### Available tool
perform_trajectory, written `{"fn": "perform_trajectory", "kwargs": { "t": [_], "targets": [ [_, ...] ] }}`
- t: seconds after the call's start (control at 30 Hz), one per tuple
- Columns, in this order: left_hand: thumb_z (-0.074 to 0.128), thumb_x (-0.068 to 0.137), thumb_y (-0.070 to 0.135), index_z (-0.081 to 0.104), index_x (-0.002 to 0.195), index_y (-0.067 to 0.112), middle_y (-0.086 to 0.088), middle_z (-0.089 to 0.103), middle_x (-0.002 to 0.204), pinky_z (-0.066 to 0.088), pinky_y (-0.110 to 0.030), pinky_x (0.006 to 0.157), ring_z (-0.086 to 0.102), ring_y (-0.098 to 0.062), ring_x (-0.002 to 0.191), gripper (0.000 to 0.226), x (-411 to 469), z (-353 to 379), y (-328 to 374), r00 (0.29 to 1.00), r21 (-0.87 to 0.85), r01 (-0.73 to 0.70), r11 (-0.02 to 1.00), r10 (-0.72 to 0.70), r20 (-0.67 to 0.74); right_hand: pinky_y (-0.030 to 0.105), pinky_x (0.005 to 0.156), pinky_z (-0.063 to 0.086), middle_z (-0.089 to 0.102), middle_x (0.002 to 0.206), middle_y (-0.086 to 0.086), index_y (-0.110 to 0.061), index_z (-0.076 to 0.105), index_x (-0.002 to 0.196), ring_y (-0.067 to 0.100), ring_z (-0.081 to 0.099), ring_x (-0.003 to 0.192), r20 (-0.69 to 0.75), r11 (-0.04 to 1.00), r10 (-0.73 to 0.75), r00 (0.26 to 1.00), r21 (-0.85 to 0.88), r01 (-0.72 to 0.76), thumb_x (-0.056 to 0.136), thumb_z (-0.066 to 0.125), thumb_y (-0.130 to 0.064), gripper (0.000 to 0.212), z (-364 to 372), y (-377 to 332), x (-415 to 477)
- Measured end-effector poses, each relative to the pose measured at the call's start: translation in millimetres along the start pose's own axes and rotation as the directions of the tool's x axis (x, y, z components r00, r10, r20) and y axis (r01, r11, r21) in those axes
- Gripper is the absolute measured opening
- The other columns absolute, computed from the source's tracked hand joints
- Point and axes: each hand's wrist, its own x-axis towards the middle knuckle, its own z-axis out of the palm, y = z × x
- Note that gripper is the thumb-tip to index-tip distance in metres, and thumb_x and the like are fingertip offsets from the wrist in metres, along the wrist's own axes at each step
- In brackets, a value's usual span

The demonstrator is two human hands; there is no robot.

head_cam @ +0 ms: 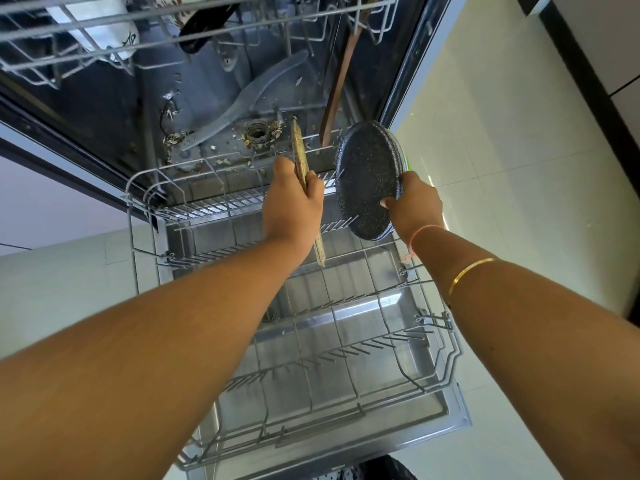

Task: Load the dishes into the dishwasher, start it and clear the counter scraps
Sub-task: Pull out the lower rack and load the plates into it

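The dishwasher stands open with its lower rack [446,344] pulled out over the door; its tines hold nothing. My left hand [292,199] grips a beige speckled plate [300,157] edge-on, upright over the rack's far rows. My right hand [414,202] holds a dark speckled plate [367,178] by its lower rim, tilted upright above the rack's far right corner, with more plates stacked behind it. The upper rack [86,39] holds a white cup [104,26] and a black utensil [204,26].
Food scraps litter the tub floor around the filter [257,133] and the spray arm [242,102]. A brown wooden utensil [337,88] hangs down from the upper rack at the right. Pale floor tiles [502,150] lie to the right; a dark cabinet edge [595,81] runs along them.
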Motion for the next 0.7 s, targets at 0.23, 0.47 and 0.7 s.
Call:
{"fn": "perform_trajectory", "kwargs": {
  "t": [0.23,0.47,0.7],
  "targets": [
    [0.045,0.096,0.017,0.032,0.09,0.01,0.008,0.036,0.063,0.025,-0.021,0.045,0.037,-0.005,0.051,0.016,0.9,-0.9,0.4,1.0,-0.007,-0.015,1.0,0.014,-0.011,0.042,0.089,0.047,0.062,0.115,0.016,-0.007,0.051,0.123,0.035,0.059,0.102,-0.066,1.0,0.01,0.998,0.004,-0.01,0.092,0.057,-0.017,0.033,-2.9,3.2,-4.5],
    [0.045,0.095,0.017,0.033,0.09,0.01,0.008,0.036,0.064,0.024,-0.016,0.043,0.036,-0.004,0.051,0.015,0.7,0.5,0.4,0.998,-0.01,-0.044,0.999,0.043,-0.051,0.04,0.083,0.047,0.053,0.117,0.011,-0.01,0.048,0.117,0.03,0.053,0.104,-0.254,0.986,-0.157,0.954,-0.09,0.139,0.094,0.051,-0.034,0.033,-5.1,-5.9,-19.9],
    [0.05,0.093,0.014,0.035,0.089,0.011,0.005,0.042,0.069,0.026,-0.015,0.046,0.04,-0.008,0.055,0.016,-2.4,6.1,10.4,0.996,-0.058,-0.078,0.995,0.08,0.032,0.045,0.076,0.058,0.068,0.092,0.01,-0.011,0.06,0.095,0.026,0.067,0.087,0.184,0.82,-0.142,0.973,0.572,0.012,0.086,0.045,-0.064,0.056,-1.5,-48.2,-34.9]
  ]
}}
